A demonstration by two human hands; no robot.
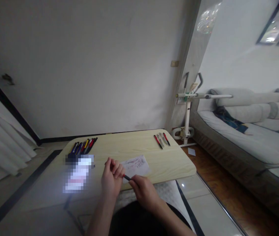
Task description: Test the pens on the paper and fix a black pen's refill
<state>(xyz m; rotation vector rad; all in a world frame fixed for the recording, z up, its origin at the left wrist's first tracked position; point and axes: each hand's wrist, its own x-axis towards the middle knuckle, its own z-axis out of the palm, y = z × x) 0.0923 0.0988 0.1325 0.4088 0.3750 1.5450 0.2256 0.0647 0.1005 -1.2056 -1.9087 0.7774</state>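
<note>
A black pen with a red part is held between my two hands over the table's near edge. My left hand is closed with curled fingers around the pen's red end, and that end is hidden in it. My right hand pinches the dark end between thumb and fingers. Just beyond the hands, a white sheet of paper covered in dark reddish scribbles lies on the pale wooden table.
Several pens and markers lie in a row at the table's far left. More pens, red-black and clear, lie at the far right. A bright pixelated patch covers the left side. A white exercise machine and a sofa stand right.
</note>
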